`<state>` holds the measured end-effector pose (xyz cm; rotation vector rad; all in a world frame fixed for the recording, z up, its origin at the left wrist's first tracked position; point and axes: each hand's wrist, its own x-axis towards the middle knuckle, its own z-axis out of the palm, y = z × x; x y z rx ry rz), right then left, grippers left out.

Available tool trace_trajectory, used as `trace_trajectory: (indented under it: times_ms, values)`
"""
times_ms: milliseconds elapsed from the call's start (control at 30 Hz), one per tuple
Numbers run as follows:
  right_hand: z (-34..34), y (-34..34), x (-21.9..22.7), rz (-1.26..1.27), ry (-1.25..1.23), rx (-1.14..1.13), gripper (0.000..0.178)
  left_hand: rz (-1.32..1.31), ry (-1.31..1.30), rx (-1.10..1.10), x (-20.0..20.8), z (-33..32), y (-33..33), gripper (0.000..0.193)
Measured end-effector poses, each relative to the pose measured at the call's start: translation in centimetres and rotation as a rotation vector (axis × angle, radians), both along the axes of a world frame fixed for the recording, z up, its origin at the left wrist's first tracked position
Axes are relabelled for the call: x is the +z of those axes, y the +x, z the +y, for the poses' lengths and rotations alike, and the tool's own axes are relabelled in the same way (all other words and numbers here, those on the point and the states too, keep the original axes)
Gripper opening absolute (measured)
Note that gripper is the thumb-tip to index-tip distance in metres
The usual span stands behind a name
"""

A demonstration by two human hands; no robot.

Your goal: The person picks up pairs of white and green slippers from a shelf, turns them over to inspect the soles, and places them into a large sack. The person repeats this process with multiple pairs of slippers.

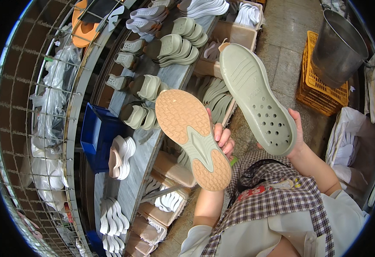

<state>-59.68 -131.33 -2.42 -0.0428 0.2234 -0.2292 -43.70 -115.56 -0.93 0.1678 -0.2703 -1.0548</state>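
My left hand [224, 139] grips a shoe sole [201, 141] by its side edge, its tan textured tread and grey-green middle facing up. My right hand [298, 130] is closed around the heel end of a grey-green shoe sole [249, 92], whose inner face shows, with round holes at the heel and grooves at the toe. A bit of tan shows at that sole's toe tip. The two soles are held apart, side by side, both in the air in front of my checked apron [277, 188]. Parts of my fingers are hidden behind the soles.
On the left a grey bench [142, 145] carries stacks of grey-green soles [176, 49], white soles [113, 216] and a blue bin [97, 137]. Lined boxes of soles [168, 203] stand beneath it. Wire mesh [37, 85] runs beyond. At right, a dark bucket [337, 49] sits on a yellow crate [320, 92].
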Motion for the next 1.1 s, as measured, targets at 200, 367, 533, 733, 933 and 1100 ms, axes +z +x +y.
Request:
trace_trajectory:
  times_ms: [200,367,533,733,933,1100]
  values:
    - [1.5,0.6,1.2,-0.137,-0.313,-0.001,0.067,-0.016,0.002,0.031,-0.6,-0.3,0.2,0.067]
    - [4.0,2.8,2.3,-0.131,-1.643,-0.152,0.063,-0.408,0.253,0.135,-1.2,0.2,-1.1,0.064]
    - [5.6,4.4,2.8,-0.297,-1.638,0.023,0.052,0.001,-0.049,0.064,-2.9,3.2,-1.1,0.058]
    - [6.9,6.0,2.8,-0.311,-1.539,0.076,0.057,-0.033,-0.084,0.057,-3.3,4.7,0.3,0.061]
    - [7.8,6.9,2.4,-0.259,-1.465,0.126,0.059,0.043,0.231,0.336,-0.9,5.6,-0.9,0.064]
    - [6.7,8.8,2.1,-0.084,-1.457,0.148,0.06,-0.19,0.585,0.176,0.0,6.4,2.5,0.067]
